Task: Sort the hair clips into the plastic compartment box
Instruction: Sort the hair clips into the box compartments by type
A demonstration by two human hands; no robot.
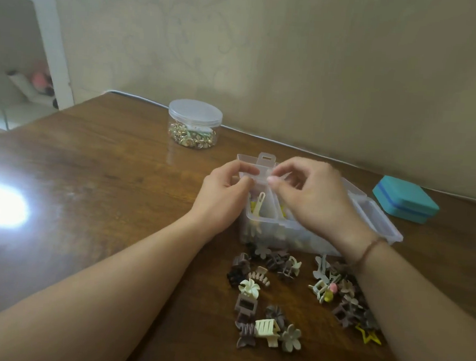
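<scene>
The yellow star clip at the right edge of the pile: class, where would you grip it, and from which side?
Pinch the yellow star clip by its outer right point, coming from above and from the right. It seems to lie flat on the table as an open outline, and brown clips crowd its left side, while its right side looks free.

Both hands cover much of the plastic compartment box (pixel 306 236), so its far compartments stay unseen. What the right hand (pixel 311 196) pinches is too blurred to tell.
</scene>
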